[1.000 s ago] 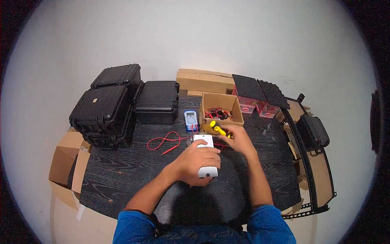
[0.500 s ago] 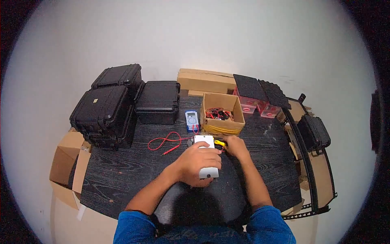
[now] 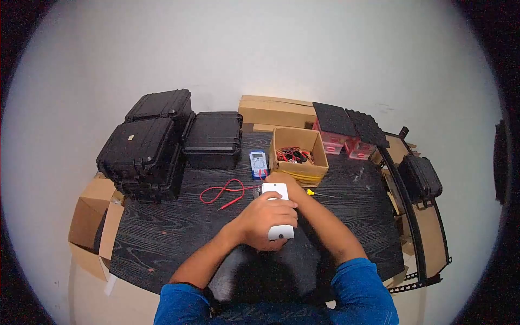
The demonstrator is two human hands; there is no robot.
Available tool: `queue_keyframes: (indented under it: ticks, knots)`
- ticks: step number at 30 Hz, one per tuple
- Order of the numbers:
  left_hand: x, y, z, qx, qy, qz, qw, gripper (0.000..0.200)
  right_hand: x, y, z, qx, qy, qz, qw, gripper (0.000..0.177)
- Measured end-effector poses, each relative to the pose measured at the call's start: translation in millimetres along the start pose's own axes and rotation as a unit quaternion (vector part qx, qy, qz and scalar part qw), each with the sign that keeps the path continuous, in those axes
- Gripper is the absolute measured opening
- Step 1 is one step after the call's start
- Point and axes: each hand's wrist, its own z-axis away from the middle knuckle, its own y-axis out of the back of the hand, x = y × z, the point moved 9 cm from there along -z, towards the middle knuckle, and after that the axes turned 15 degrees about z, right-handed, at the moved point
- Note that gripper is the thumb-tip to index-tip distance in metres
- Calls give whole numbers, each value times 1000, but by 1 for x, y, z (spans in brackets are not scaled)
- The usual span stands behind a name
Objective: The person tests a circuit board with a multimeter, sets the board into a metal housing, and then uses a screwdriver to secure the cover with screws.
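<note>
In my left hand (image 3: 266, 222) is a white rectangular box (image 3: 281, 232), with a small dark screw or hole near each end; the fingers wrap over its face. My right hand (image 3: 279, 179) reaches across just beyond the box's far end. Its fingers are too hidden to show whether they grip anything. Close beyond it lies a blue-and-white multimeter (image 3: 259, 164) with red plugs in its lower end. A red test lead (image 3: 232, 182) loops over the table to the left, its probe pointing down-left. Right of my right wrist rests a yellow-handled screwdriver (image 3: 311, 192).
Behind the hands stands an open cardboard box (image 3: 303, 169) full of wires. Black hard cases (image 3: 135, 143) are stacked on the left of the dark table (image 3: 162, 233). Red-and-clear bins (image 3: 330, 142) sit at the back right, near a black metal rack (image 3: 403, 195).
My right hand has let go of the yellow-handled screwdriver and moved left, behind the white box. The screwdriver now lies on the table. My left hand keeps its hold on the box.
</note>
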Motion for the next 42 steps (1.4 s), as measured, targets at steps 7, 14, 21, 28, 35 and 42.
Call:
queue_keyframes:
  ticks: [7,14,21,28,35,42]
  knots:
    - [-1,-1,0,-12,12,5,1000,45,-12,-14,-7,20,24,-6,999,20]
    - [-3,-3,0,-14,15,0,1000,44,-8,2,11,85,7,-120,989,23]
    - [4,2,-2,4,-7,2,1000,47,3,15,16,60,37,-151,986,17]
    - [-1,-2,0,-3,6,-9,1000,46,41,56,58,158,-47,-558,813,16]
    - [5,1,-3,6,-2,-6,1000,43,20,76,64,155,-14,-285,946,21]
    - [4,1,-2,3,1,-14,1000,44,-4,2,8,69,31,-51,996,19]
